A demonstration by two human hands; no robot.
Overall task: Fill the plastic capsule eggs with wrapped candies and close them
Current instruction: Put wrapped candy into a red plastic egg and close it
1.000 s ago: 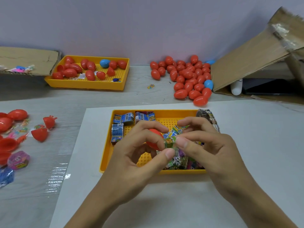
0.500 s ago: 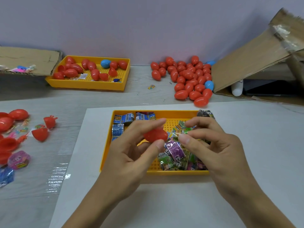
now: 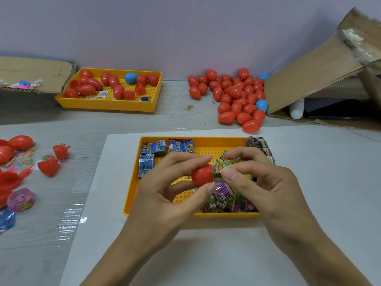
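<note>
The left hand point(image 3: 165, 195) holds a red plastic egg half point(image 3: 202, 174) between its thumb and fingers, above the near yellow plastic tray point(image 3: 132, 195). The right hand point(image 3: 266, 186) pinches a small green wrapped candy point(image 3: 221, 166) with its thumb and first fingers. The candy sits right at the open side of the egg half and touches it. I cannot tell how far in it goes.

Under the hands, the near tray holds more wrapped candies. Blue wrapped candies point(image 3: 153, 147) lie along its far left side. Purple and green wrapped candies point(image 3: 223, 193) are piled in its near right part. A stack of black and white wrapped candies point(image 3: 260, 147) leans at its far right corner. The tray rests on a white paper sheet point(image 3: 206, 254) on the grey wooden surface point(image 3: 41, 234).

To the left, on the surface, lie open red egg halves point(image 3: 48, 167), some whole red eggs point(image 3: 20, 142) and a pink round candy pack point(image 3: 21, 200).

Farther back on the left is a second yellow plastic tray point(image 3: 103, 104) with red eggs and one blue egg point(image 3: 131, 78) in it. Beside it lies a flat brown cardboard piece point(image 3: 35, 71).

At the back right, a big pile of closed red plastic eggs point(image 3: 235, 96) lies on the surface, with a blue one point(image 3: 261, 105) at its edge. Just right of the pile is an open brown cardboard box point(image 3: 315, 73), tipped on its side.
</note>
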